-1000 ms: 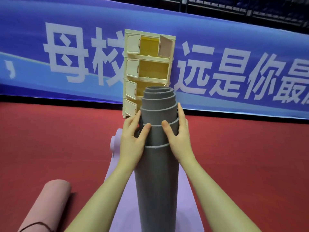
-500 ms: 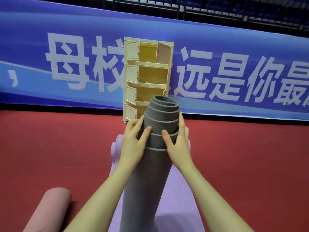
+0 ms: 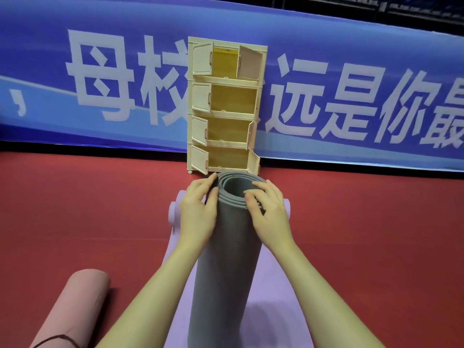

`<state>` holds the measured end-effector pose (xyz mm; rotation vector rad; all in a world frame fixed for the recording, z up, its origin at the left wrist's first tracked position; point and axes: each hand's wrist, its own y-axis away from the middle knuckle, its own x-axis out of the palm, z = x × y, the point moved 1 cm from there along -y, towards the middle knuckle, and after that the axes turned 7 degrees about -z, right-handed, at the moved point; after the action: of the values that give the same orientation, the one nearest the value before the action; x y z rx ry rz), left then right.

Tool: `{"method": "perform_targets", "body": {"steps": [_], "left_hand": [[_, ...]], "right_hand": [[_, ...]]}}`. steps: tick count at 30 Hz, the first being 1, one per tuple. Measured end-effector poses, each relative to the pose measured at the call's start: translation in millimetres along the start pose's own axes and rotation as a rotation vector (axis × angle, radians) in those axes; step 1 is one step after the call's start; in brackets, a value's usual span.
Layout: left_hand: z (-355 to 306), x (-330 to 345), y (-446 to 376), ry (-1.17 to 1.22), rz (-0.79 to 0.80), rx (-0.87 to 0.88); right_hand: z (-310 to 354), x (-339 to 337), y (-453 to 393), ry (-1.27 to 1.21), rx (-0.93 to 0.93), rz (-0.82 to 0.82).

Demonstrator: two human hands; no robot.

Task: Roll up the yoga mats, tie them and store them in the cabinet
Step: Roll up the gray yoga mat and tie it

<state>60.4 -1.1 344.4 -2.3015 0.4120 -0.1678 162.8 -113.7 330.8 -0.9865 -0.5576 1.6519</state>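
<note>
Grey rolled mat (image 3: 226,259) stands upright on the purple mat (image 3: 271,297), left hand (image 3: 198,212) and right hand (image 3: 268,209) pressing flat on its top end, fingers loosely spread. Open cream cabinet (image 3: 226,104) just beyond, tied pink roll (image 3: 72,307) near left

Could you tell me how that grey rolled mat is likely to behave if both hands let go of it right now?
The grey mat stands on end and looks untied, so its visible coils would probably loosen. Tall and narrow, on the soft purple mat, it seems apt to tip. Once down it would likely roll. Left hand and right hand steady its top.
</note>
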Motion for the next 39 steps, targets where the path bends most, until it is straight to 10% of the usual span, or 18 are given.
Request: {"method": "perform_targets", "body": {"steps": [16,27,32,39], "left_hand": [[14,13,9,-0.147,0.230,0.413],[21,5,13,-0.135,0.135,0.191],[29,-6,-1,-0.224,0.129,-0.168],[31,-15,8,0.156,0.219,-0.308]], "right_hand": [[5,-3,22,-0.574,0.221,-0.138],[12,1,14,-0.433,0.184,-0.202],[9,-5,21,-0.509,0.308,-0.178],[-2,-7,19,-0.566,0.424,-0.357]]}}
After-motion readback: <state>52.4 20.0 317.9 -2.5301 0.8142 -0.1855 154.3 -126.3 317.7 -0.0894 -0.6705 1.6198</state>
